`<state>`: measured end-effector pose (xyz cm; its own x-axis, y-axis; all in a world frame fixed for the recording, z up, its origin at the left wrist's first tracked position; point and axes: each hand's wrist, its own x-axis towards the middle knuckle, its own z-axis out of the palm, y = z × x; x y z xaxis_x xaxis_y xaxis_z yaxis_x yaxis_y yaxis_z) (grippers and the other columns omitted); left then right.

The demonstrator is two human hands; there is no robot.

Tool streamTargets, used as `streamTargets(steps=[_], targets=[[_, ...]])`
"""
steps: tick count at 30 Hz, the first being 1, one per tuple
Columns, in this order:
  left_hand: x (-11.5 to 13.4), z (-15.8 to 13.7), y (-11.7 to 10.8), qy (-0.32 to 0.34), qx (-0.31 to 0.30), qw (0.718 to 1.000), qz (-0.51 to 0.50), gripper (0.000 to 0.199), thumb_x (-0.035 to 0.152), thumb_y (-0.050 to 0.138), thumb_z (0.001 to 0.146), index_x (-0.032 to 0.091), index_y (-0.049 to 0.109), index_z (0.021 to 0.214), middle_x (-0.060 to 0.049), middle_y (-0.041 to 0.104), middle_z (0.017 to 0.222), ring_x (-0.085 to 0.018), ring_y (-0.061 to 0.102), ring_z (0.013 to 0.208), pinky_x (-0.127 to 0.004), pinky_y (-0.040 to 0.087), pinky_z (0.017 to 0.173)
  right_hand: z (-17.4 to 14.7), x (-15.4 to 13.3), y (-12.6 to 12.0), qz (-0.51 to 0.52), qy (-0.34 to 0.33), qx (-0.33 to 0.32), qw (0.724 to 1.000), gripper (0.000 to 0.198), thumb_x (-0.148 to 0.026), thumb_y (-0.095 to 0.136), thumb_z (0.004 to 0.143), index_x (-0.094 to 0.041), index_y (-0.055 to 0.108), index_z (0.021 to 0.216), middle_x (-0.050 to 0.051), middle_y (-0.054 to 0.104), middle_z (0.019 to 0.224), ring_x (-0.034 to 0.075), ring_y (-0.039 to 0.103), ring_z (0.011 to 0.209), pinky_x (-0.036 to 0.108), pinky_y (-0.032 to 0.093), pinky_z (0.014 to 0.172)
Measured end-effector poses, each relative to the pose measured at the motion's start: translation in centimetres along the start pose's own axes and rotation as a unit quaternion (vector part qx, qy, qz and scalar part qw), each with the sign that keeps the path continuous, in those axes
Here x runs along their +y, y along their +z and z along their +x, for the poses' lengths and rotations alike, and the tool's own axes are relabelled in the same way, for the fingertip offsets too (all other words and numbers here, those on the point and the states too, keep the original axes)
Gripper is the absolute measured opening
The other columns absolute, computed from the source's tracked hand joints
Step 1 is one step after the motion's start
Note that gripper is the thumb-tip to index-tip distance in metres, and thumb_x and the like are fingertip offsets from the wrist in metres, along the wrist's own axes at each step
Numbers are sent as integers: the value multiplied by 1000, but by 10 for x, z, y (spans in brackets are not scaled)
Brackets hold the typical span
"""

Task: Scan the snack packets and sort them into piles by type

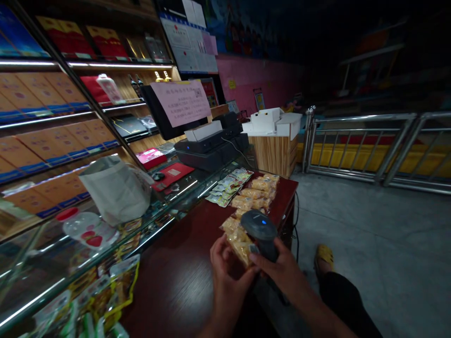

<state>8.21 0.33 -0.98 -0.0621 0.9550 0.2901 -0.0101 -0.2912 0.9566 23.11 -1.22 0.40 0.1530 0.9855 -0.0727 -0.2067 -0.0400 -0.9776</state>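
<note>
My left hand (227, 272) is closed around a clear snack packet (240, 249) with pale yellow pieces inside, held above the near edge of the dark red table (176, 272). In my right hand (278, 265) is a black barcode scanner (259, 225) with a blue light on its head. The right thumb touches the packet by a small pale label. Just beyond, several similar yellow snack packets (259, 192) lie in rows. Beside them is a row of green and white sachets (229, 187).
A glass counter (158, 230) runs along the left, bearing a pale bag (116, 190) and a plastic jar with a red lid (86, 227). Snack bags (105, 295) lie at lower left. Behind stand a monitor (158, 112) and stocked shelves (66, 117). Metal railings (355, 145) stand right.
</note>
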Motion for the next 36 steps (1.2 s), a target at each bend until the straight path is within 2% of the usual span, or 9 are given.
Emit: streamTargets(steps=[4,7,13,17,21,24,28,32,36], targets=[[7,-10,-12,-66,-39,993,-85,78,36,89,65,27,44,129,-12,64,122,-29,68,108,-38,59,86,1,-1,0,-11,5,-4,1000,44,-48,84,67,-21,65,95,0,74,78,15,64,54,27,53,52],[20,-9,-24,-140,-2,985,-102,58,40,82,75,26,51,122,-8,68,117,-25,70,102,-35,60,82,4,-2,-3,-27,7,-8,1000,38,-45,82,69,-20,65,93,-1,73,74,14,63,53,26,53,52],[32,2,-54,-320,-50,937,-131,51,42,91,65,14,68,101,-11,76,100,-22,74,88,-29,60,76,3,-2,-4,-69,-21,-52,996,33,-40,81,72,-21,69,96,1,76,84,18,69,66,29,56,60],[35,4,-71,-388,-88,908,-134,51,46,92,62,12,72,94,-14,78,94,-21,75,78,-24,59,62,2,-2,1,-75,-62,-87,991,28,-37,80,74,-21,69,94,1,76,86,20,70,74,30,57,66],[31,8,-82,-393,-61,908,-130,47,35,95,60,11,74,94,-13,79,91,-18,75,70,-21,59,58,4,-2,9,-71,-79,-108,988,30,-38,79,77,-21,68,99,2,76,89,19,68,72,30,56,67],[23,16,-89,-363,16,919,-150,36,24,92,64,11,74,92,-10,79,88,-18,75,74,-22,61,65,6,-2,10,-70,-59,-70,993,32,-46,77,79,-21,65,95,-1,71,73,15,62,56,27,50,55],[13,27,-103,-294,126,933,-167,27,13,87,66,11,73,90,-9,78,88,-17,76,75,-24,63,72,3,-4,4,-113,-72,-43,990,32,-53,67,87,-21,61,86,-5,59,54,14,55,50,27,44,53],[5,34,-117,-230,201,939,-161,25,11,87,63,12,73,85,-6,78,84,-16,74,72,-26,64,72,-3,-5,0,-151,-77,-89,982,31,-54,62,89,-23,61,86,-5,56,52,15,52,47,27,41,50],[-1,36,-123,-192,227,942,-155,31,18,89,59,12,76,86,-5,78,84,-17,74,74,-27,63,72,-7,-4,6,-171,-57,-147,973,29,-54,67,85,-25,65,91,-4,57,53,18,56,48,28,42,48]])
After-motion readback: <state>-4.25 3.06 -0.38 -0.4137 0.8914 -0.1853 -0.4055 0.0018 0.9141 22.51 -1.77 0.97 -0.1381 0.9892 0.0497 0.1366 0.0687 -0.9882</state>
